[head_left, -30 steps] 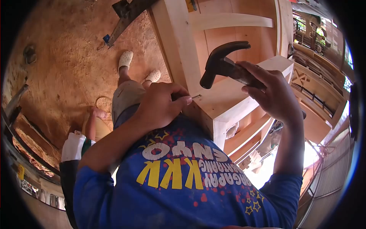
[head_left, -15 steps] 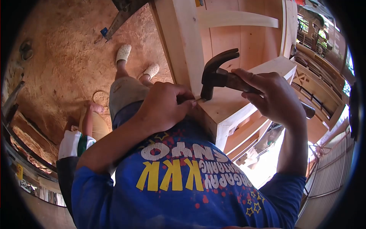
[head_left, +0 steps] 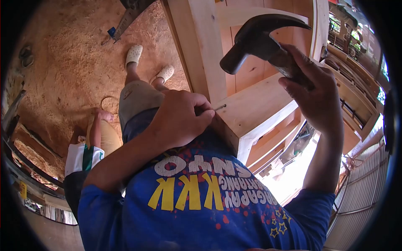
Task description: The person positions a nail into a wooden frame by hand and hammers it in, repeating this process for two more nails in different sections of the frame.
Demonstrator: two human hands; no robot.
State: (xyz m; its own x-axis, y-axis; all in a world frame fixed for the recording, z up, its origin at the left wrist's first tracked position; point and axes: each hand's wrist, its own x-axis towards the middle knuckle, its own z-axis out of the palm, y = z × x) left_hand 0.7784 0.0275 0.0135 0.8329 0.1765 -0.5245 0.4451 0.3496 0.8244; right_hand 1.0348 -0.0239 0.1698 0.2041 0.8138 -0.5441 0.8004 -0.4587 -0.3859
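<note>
My right hand (head_left: pixel 312 88) is closed around the handle of a claw hammer (head_left: pixel 261 39), its dark head raised above a pale wooden frame (head_left: pixel 255 104). Thumb and fingers of my left hand (head_left: pixel 182 117) pinch a thin metal nail (head_left: pixel 220 107) at the corner of the frame. The nail's head end points toward the right and stands out over the wood; its lower part is hidden by my fingers. Hammer and nail are apart. A wide upright post (head_left: pixel 205 46) joins the board just beyond the nail.
Another person's hand (head_left: pixel 104 115) and a striped sleeve (head_left: pixel 83 157) are close on my left. A hand saw (head_left: pixel 127 23) lies at the upper left above the dirt floor (head_left: pixel 79 54). More wooden frames (head_left: pixel 354 104) stand at the right, near a corrugated metal sheet (head_left: pixel 360 188).
The hammer has lifted away from the nail, up and toward the camera, with my right hand. My left hand keeps its pinch at the same corner, and the nail now shows.
</note>
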